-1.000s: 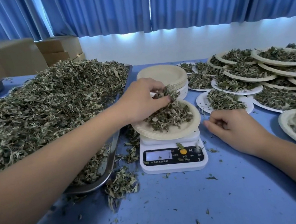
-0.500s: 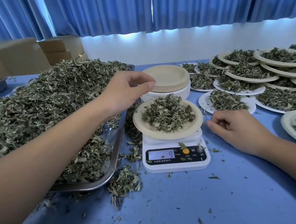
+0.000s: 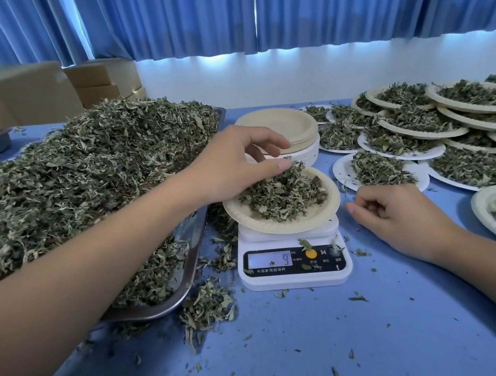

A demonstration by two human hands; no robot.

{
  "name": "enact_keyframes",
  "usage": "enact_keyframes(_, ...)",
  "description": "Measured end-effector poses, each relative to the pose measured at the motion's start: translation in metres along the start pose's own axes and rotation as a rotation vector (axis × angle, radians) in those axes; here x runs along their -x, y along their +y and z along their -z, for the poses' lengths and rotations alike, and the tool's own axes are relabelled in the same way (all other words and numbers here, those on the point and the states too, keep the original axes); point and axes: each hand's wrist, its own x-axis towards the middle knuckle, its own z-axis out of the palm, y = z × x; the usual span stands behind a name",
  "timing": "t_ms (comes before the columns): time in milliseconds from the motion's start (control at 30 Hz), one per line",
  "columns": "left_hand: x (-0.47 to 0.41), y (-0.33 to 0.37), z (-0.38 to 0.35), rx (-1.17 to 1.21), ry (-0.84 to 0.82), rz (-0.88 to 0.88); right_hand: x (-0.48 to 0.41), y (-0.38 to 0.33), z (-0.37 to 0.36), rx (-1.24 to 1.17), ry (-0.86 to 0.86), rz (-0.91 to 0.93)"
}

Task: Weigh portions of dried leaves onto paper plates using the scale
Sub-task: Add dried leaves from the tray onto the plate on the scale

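Left hand (image 3: 230, 164), fingers (image 3: 265, 139) spread, touches leaves (image 3: 284, 196) on the scale's (image 3: 296, 276) plate (image 3: 262, 223); right hand (image 3: 400, 215) rests loosely curled on the worktop (image 3: 299, 358).

We have open blue tabletop (image 3: 299, 358) before the white digital scale (image 3: 295, 271); leaf-heaped steel tray (image 3: 192, 232) blocks left, leaf-filled paper plates (image 3: 340, 170) right.

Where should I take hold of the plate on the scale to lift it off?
Take the loaded plate by its bare right rim, coming from the right, where the right hand rests. The rim overhangs the scale, leaving room to get under it. The leaves heap in the middle, and the left hand hovers over the far-left edge.
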Motion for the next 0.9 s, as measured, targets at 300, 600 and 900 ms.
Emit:
enact_keyframes(300, -0.007, 0.014, -0.013, -0.230, 0.027, -0.128, 0.000, 0.001, 0.000, 0.004, 0.004, 0.012)
enact_keyframes(600, -0.009, 0.002, 0.023, -0.100, 0.308, -0.014, 0.000, 0.004, -0.002, -0.007, 0.010, 0.002)
enact_keyframes(900, 0.016, -0.053, 0.092, -0.625, -0.125, 0.525, 0.001, 0.003, -0.001, -0.008, 0.000, -0.010)
